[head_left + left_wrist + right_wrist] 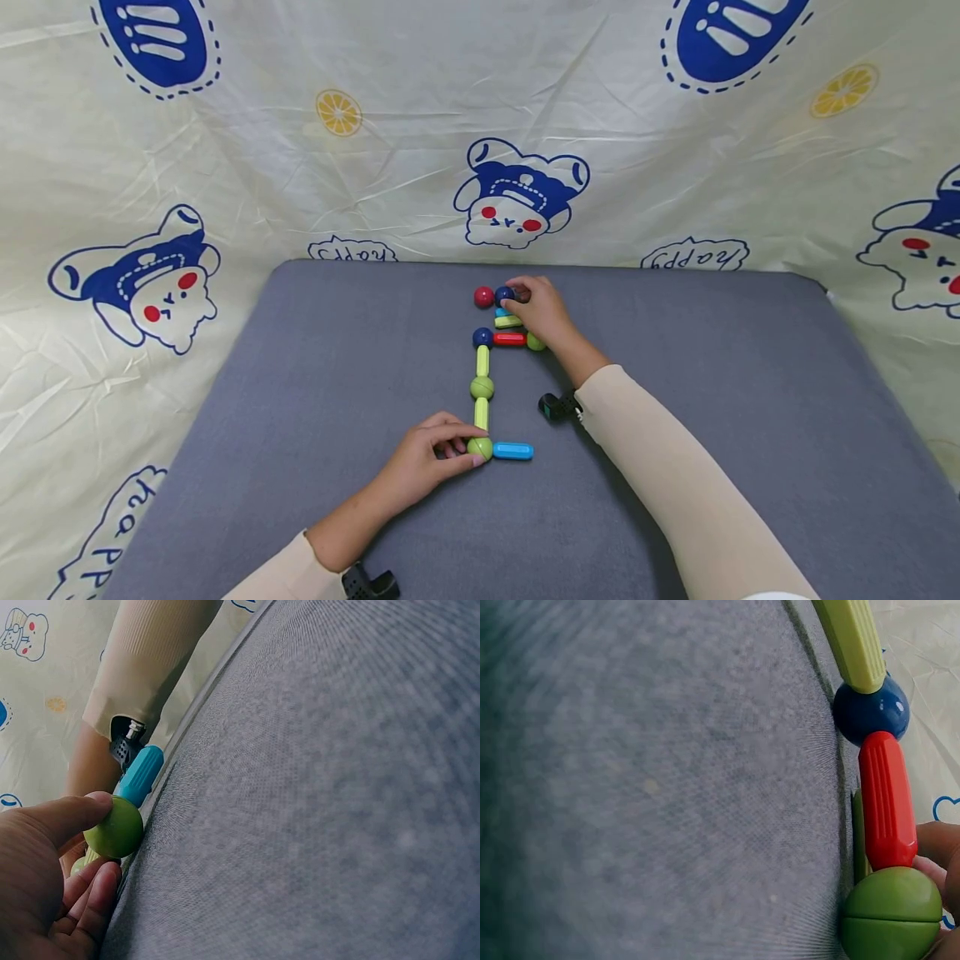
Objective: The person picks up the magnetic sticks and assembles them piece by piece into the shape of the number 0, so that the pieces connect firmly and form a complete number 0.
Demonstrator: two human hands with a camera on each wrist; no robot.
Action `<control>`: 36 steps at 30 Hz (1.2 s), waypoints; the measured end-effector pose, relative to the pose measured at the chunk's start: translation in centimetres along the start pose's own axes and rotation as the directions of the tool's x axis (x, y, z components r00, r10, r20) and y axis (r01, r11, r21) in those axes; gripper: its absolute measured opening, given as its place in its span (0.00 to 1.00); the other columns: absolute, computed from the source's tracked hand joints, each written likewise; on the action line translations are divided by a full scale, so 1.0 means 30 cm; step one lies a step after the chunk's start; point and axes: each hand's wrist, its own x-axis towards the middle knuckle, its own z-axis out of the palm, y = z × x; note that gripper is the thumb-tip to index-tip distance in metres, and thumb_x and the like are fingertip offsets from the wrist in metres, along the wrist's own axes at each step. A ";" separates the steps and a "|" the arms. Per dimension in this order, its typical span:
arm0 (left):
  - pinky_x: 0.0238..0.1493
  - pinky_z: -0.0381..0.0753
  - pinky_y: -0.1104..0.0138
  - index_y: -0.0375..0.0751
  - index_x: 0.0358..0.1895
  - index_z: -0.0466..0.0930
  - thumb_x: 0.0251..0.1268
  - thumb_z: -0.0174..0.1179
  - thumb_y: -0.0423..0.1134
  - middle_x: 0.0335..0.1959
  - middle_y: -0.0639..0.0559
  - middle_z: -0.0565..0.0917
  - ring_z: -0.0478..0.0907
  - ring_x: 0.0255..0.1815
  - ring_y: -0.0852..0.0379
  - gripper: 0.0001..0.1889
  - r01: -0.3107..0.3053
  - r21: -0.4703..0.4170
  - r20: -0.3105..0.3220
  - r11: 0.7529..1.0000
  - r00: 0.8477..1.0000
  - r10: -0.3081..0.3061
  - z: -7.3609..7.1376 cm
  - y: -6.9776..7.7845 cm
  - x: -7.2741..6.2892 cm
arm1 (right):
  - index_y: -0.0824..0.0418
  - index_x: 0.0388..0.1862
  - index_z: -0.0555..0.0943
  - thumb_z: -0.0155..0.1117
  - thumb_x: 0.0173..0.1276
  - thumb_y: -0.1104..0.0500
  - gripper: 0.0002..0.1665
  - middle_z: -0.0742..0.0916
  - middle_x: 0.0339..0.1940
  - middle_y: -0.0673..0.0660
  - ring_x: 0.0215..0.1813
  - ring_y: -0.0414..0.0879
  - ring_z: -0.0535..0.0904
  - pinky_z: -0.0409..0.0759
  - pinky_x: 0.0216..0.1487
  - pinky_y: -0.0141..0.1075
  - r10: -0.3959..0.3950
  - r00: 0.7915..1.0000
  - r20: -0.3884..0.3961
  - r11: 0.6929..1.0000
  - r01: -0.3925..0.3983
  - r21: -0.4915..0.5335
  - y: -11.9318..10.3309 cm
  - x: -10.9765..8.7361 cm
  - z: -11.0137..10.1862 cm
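My left hand pinches a green ball at the near end of a chain of rods and balls. A light blue rod sticks out rightward from that ball. Away from me run a yellow-green rod, a second green ball, another yellow-green rod and a dark blue ball. From there a red rod leads right to a third green ball. Beyond it, my right hand pinches another dark blue ball between thumb and forefinger.
A red ball lies just left of the right hand's fingers. Near that hand lie a light blue rod and a yellow-green rod, both partly hidden. The grey table meets a printed cloth at the back.
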 end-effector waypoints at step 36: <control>0.38 0.79 0.72 0.51 0.51 0.89 0.61 0.72 0.44 0.40 0.52 0.82 0.78 0.36 0.57 0.15 -0.014 -0.005 -0.008 1.000 1.000 0.014 0.003 0.000 0.000 | 0.57 0.59 0.79 0.68 0.71 0.53 0.20 0.84 0.60 0.61 0.63 0.56 0.78 0.81 0.61 0.51 0.026 0.999 -0.040 0.992 -0.021 0.123 -0.016 -0.051 -0.054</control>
